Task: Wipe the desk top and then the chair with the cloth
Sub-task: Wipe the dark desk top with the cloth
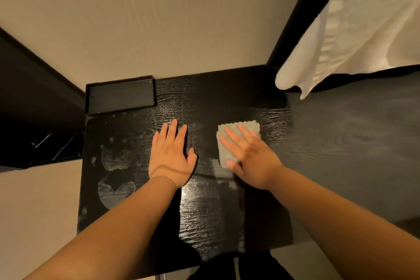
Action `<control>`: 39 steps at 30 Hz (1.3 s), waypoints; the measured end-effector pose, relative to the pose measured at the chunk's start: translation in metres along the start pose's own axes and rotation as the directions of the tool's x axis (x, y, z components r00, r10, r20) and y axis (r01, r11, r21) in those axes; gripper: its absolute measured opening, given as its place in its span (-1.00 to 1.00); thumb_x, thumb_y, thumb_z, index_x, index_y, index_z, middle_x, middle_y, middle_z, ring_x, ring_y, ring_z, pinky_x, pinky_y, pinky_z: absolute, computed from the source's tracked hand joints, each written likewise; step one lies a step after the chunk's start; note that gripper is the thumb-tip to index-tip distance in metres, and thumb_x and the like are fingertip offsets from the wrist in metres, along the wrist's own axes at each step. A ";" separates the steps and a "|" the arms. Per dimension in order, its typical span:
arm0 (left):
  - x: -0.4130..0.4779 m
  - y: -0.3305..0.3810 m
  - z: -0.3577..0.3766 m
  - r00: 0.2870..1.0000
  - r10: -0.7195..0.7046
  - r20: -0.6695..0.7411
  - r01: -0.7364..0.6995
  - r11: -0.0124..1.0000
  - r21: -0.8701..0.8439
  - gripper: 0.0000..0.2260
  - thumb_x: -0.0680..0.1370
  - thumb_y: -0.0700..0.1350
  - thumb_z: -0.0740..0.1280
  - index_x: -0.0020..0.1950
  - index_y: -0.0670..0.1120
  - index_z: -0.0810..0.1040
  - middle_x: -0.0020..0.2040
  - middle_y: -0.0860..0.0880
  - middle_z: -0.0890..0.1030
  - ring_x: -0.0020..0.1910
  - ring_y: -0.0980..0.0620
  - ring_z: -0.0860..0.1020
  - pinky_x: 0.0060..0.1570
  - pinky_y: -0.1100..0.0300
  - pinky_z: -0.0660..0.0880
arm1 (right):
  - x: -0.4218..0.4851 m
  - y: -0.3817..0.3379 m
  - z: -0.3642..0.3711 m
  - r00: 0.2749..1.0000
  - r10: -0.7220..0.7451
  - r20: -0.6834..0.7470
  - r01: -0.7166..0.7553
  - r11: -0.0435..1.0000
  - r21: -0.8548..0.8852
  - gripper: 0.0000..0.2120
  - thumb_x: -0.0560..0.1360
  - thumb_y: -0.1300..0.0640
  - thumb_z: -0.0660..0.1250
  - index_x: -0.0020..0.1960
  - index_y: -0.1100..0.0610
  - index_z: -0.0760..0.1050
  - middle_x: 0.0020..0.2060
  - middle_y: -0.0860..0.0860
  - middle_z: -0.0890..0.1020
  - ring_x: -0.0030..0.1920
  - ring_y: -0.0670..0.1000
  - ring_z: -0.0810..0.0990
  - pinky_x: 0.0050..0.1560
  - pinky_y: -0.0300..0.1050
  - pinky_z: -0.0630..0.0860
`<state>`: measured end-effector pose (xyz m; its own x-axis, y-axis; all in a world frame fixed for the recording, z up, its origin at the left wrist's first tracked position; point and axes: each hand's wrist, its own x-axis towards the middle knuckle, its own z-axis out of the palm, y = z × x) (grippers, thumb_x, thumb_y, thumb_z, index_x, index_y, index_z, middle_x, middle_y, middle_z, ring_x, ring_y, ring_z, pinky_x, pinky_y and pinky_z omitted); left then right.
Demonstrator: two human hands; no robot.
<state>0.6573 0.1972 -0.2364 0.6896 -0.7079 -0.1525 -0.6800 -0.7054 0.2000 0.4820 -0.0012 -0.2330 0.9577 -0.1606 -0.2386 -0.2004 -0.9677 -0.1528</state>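
Forearms enter from the near edge and both of your hands lie flat on the black bench (204, 211). Left hand (170, 157): fingers spread, palm down on the bare wood, gripping nothing, apparently bracing. Right hand (247, 154): fingers spread and pressed flat on the grey cloth (236, 134), which lies folded on the bench right of centre; the cloth is pinned under the palm, not pinched.

Finding: pale smudges (116, 159) and dried spots remain on the left part of the bench, beside your left hand. The centre strip shows a sheen, possibly damp. Judgement: the bench wipe is under way and not complete; no chair is in view.

Recommendation: keep the palm flat so the whole cloth bears on the wood, run overlapping strokes along the grain, and carry them left across the smudges. Lift the left hand clear as the cloth arrives.

Farther back, a shallow black tray (120, 95) sits against the wall; wipe up to it. A white curtain (341, 41) hangs over the far right corner.
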 end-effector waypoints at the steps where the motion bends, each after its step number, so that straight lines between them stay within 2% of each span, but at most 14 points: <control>1: 0.000 0.000 0.000 1.000 0.001 -0.005 -0.001 1.000 -0.006 -0.35 0.60 0.18 0.13 0.68 0.01 0.20 0.71 -0.07 0.09 0.69 -0.15 0.00 0.65 -0.13 -0.05 | 0.001 0.015 0.001 1.000 -0.006 -0.010 0.005 1.000 -0.021 -0.31 0.61 -0.25 0.08 0.66 -0.02 0.08 0.64 0.01 0.11 0.64 0.19 0.00 0.61 0.19 0.03; 4: -0.001 0.000 -0.001 1.000 0.005 -0.016 -0.005 1.000 -0.001 -0.36 0.61 0.18 0.11 0.68 0.02 0.19 0.71 -0.07 0.10 0.69 -0.14 0.00 0.66 -0.13 -0.04 | 0.004 0.058 0.007 0.966 0.248 -0.079 -0.251 0.968 -0.030 -0.34 0.65 -0.24 -0.09 0.67 0.03 -0.01 0.64 0.08 0.12 0.64 0.21 0.03 0.56 0.26 0.13; 6: -0.002 0.000 -0.002 1.000 0.004 -0.025 -0.004 1.000 -0.010 -0.37 0.62 0.18 0.11 0.68 0.02 0.20 0.71 -0.08 0.11 0.69 -0.14 0.02 0.65 -0.14 -0.02 | 0.008 0.054 0.008 0.894 0.447 -0.035 -0.447 0.895 -0.003 -0.31 0.62 -0.24 -0.29 0.67 0.05 -0.12 0.66 0.08 0.02 0.63 0.24 -0.03 0.57 0.29 0.07; 8: -0.003 0.000 -0.002 1.000 0.010 -0.027 -0.010 1.000 -0.010 -0.38 0.62 0.17 0.11 0.68 0.02 0.20 0.71 -0.08 0.11 0.69 -0.14 0.02 0.65 -0.14 0.00 | 0.014 0.028 0.012 0.849 0.528 -0.026 -0.528 0.849 0.018 -0.33 0.63 -0.17 -0.25 0.66 0.10 -0.16 0.65 0.14 -0.08 0.61 0.34 -0.09 0.58 0.34 -0.06; 12: -0.004 0.000 -0.004 1.000 0.015 -0.020 -0.015 1.000 0.001 -0.39 0.64 0.16 0.11 0.68 0.01 0.19 0.71 -0.08 0.11 0.69 -0.14 0.03 0.65 -0.13 0.00 | 0.018 -0.045 0.018 0.948 0.319 0.015 -0.319 0.948 0.002 -0.28 0.48 -0.13 -0.62 0.59 0.13 -0.46 0.59 0.15 -0.39 0.57 0.36 -0.36 0.55 0.36 -0.21; 14: -0.006 0.001 -0.004 0.999 0.020 -0.025 -0.020 1.000 -0.009 -0.40 0.65 0.14 0.13 0.67 -0.01 0.21 0.70 -0.10 0.13 0.68 -0.16 0.05 0.65 -0.14 0.02 | 0.009 -0.061 0.015 0.977 0.191 0.093 -0.191 0.982 -0.010 -0.32 0.46 -0.21 -0.55 0.53 0.00 -0.53 0.52 0.01 -0.49 0.56 0.24 -0.45 0.57 0.24 -0.31; 17: -0.013 0.001 -0.002 0.999 0.009 -0.044 -0.010 0.999 -0.040 -0.43 0.66 0.11 0.15 0.66 -0.03 0.25 0.69 -0.12 0.18 0.67 -0.19 0.10 0.64 -0.16 0.07 | -0.001 -0.038 0.008 0.998 0.069 0.012 -0.069 0.998 -0.010 -0.28 0.57 -0.33 -0.25 0.65 -0.06 -0.21 0.65 -0.03 -0.15 0.64 0.21 -0.19 0.61 0.21 -0.10; 20: -0.024 -0.001 0.002 1.000 -0.003 -0.028 0.002 0.999 -0.037 -0.43 0.67 0.10 0.14 0.67 -0.03 0.23 0.69 -0.11 0.15 0.68 -0.18 0.07 0.65 -0.13 0.04 | -0.008 0.014 0.006 0.963 0.268 0.006 -0.268 0.962 -0.059 -0.28 0.59 -0.29 -0.13 0.67 0.03 -0.02 0.65 0.09 0.10 0.62 0.29 0.02 0.57 0.29 0.05; 24: -0.031 -0.002 0.005 1.000 0.009 -0.015 -0.010 0.999 -0.038 -0.44 0.67 0.08 0.15 0.67 -0.03 0.22 0.70 -0.10 0.13 0.68 -0.17 0.05 0.66 -0.11 0.01 | -0.008 0.022 0.001 0.853 0.522 0.020 -0.522 0.853 0.004 -0.27 0.60 -0.26 -0.19 0.67 0.08 -0.09 0.65 0.16 0.01 0.59 0.38 -0.01 0.56 0.34 0.02; 28: -0.031 -0.002 0.004 1.000 0.009 -0.027 -0.010 0.999 -0.052 -0.44 0.67 0.07 0.17 0.67 -0.03 0.24 0.69 -0.11 0.15 0.68 -0.17 0.06 0.65 -0.13 0.03 | -0.008 -0.038 0.021 0.965 0.261 0.016 -0.261 0.965 -0.036 -0.33 0.66 -0.20 -0.28 0.66 0.13 -0.15 0.65 0.20 -0.02 0.61 0.39 -0.13 0.56 0.40 -0.06; 30: -0.034 -0.002 0.004 0.999 0.013 -0.034 -0.015 0.998 -0.057 -0.45 0.67 0.06 0.18 0.66 -0.04 0.25 0.69 -0.12 0.17 0.67 -0.19 0.09 0.64 -0.15 0.06 | -0.017 -0.062 0.020 0.992 0.125 0.014 -0.125 0.992 -0.021 -0.35 0.65 -0.23 -0.15 0.65 0.04 -0.01 0.64 0.10 0.08 0.62 0.31 -0.02 0.57 0.31 -0.01; 33: -0.044 -0.002 0.005 0.999 0.005 -0.032 -0.007 0.997 -0.074 -0.45 0.67 0.05 0.18 0.66 -0.04 0.25 0.69 -0.12 0.17 0.67 -0.20 0.09 0.63 -0.16 0.08 | -0.025 -0.048 0.012 0.999 0.001 0.033 -0.002 1.000 0.003 -0.37 0.63 -0.26 -0.18 0.66 -0.07 -0.02 0.65 -0.07 -0.01 0.64 0.15 -0.12 0.61 0.16 -0.10; 36: -0.060 -0.004 0.009 1.000 0.012 -0.019 -0.013 0.999 -0.046 -0.44 0.68 0.08 0.11 0.68 -0.04 0.21 0.70 -0.12 0.14 0.67 -0.20 0.07 0.63 -0.17 0.08 | -0.021 -0.004 0.005 0.994 0.106 0.025 -0.104 0.992 -0.066 -0.36 0.63 -0.18 -0.16 0.66 0.02 -0.01 0.65 0.04 0.11 0.63 0.24 0.02 0.60 0.21 0.04; 39: -0.069 -0.004 0.014 0.999 -0.002 -0.032 0.000 0.999 -0.037 -0.44 0.68 0.09 0.10 0.68 -0.03 0.22 0.69 -0.12 0.16 0.67 -0.19 0.09 0.63 -0.17 0.10 | -0.009 -0.002 0.000 0.950 0.287 0.120 -0.277 0.956 -0.095 -0.32 0.61 -0.16 -0.21 0.67 0.07 -0.10 0.65 0.07 -0.04 0.62 0.27 -0.12 0.60 0.23 -0.04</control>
<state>0.6086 0.2486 -0.2406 0.6984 -0.7053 -0.1215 -0.6700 -0.7040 0.2354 0.4741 0.0021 -0.2308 0.8277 -0.4071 -0.3862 -0.4370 -0.8994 0.0115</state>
